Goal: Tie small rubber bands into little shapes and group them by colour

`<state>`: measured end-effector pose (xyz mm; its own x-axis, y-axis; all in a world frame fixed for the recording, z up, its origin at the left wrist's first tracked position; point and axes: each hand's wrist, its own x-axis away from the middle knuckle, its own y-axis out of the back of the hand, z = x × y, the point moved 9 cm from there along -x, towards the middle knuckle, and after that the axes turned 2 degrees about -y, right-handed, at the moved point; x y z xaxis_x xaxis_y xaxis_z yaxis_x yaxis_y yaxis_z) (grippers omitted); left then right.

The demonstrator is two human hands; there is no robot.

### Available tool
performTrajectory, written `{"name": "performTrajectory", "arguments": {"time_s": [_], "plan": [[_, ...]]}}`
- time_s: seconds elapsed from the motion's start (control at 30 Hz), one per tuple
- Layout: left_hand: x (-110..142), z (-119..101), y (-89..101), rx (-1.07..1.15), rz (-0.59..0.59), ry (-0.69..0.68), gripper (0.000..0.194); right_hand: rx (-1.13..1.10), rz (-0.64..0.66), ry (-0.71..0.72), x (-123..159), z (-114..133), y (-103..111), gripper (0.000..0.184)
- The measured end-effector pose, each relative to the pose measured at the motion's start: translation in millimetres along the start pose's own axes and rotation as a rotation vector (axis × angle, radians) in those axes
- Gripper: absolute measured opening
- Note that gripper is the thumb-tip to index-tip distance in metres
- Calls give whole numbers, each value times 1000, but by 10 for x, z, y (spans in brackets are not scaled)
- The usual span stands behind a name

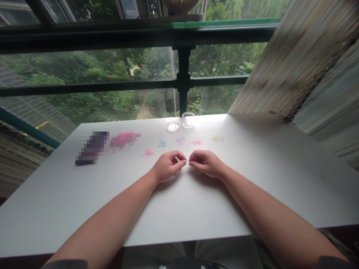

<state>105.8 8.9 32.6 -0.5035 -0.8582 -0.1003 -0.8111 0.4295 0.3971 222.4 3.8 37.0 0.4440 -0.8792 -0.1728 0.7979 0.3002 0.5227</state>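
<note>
My left hand [171, 164] and my right hand [206, 163] meet above the middle of the white table. Thumb and fingertips are pinched on both sides, with a tiny thin pale piece [187, 161] bridging the narrow gap; its kind is too small to make out. Beyond my fingers lie little groups of thin coloured loops: pink loops [148, 152], blue loops [162, 143], pale pink-lilac loops [180, 141], brighter pink loops [197, 142] and yellow loops [217, 138]. A larger mixed heap of mostly pink loops [125, 140] spreads to the left.
At the table's back edge stands a clear round container [188, 120], with a clear round lid [173, 126] beside it. A dark, pixelated object [94, 148] lies on the left of the white table [165, 220]. Behind are window bars [183, 67] and a striped curtain [277, 63].
</note>
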Motion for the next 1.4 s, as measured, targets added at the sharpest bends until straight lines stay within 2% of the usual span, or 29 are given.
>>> {"name": "performTrajectory", "arguments": {"time_s": [0.5,0.7,0.83,0.93,1.1,1.23,1.4], "plan": [[12,-6,-9,-18,38,-28,21,24,12,16,-1,57,-4,8],[5,24,-13,-3,35,-28,20,3,19,0,5,41,-13,7],[20,-33,10,-47,7,-67,18,0,23,-23,21,33,-13,8],[14,-120,146,-154,-86,-145,16,18,28,-31,24,34,-15,7],[-20,-225,541,-471,-316,-273,12,48,48,-46,19,25,-32,8],[-25,-156,840,-599,-476,-264,11,73,52,-65,16,4,-35,9],[-33,-39,1055,-696,-555,-197,10,71,45,-70,12,8,-29,10]]}}
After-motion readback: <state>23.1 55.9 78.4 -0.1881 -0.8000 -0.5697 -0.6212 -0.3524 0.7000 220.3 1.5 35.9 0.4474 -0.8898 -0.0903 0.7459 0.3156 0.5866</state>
